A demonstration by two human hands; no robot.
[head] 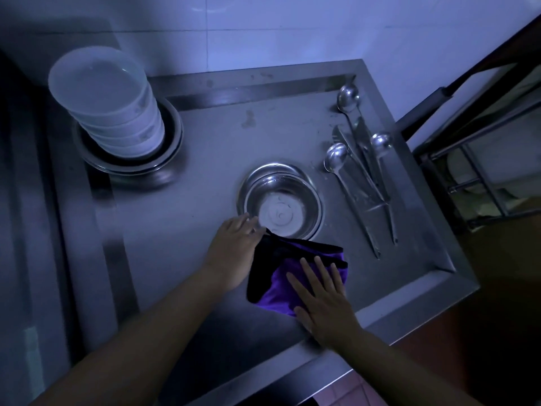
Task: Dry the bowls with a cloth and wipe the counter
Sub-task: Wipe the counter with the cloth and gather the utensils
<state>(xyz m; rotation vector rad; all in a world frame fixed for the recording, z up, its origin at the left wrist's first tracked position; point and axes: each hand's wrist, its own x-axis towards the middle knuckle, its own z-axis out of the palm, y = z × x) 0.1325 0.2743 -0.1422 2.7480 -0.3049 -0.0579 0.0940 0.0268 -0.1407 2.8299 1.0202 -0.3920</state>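
A purple and black cloth [281,276] lies on the steel counter [181,230] near its front edge. My right hand [322,303] rests flat on the cloth with fingers straight and spread. My left hand [234,244] pinches the cloth's far left corner, its fingers beside the near rim of a small steel bowl [281,197]. That bowl stands upright and empty in the middle of the counter. A stack of several white bowls [108,101] sits inside a wide steel bowl [172,142] at the back left.
Three spoons [336,159] and a knife [363,159] lie along the counter's right side. A raised rim borders the counter at the back and right. A metal rack [483,183] stands off the right edge. Tiled wall behind.
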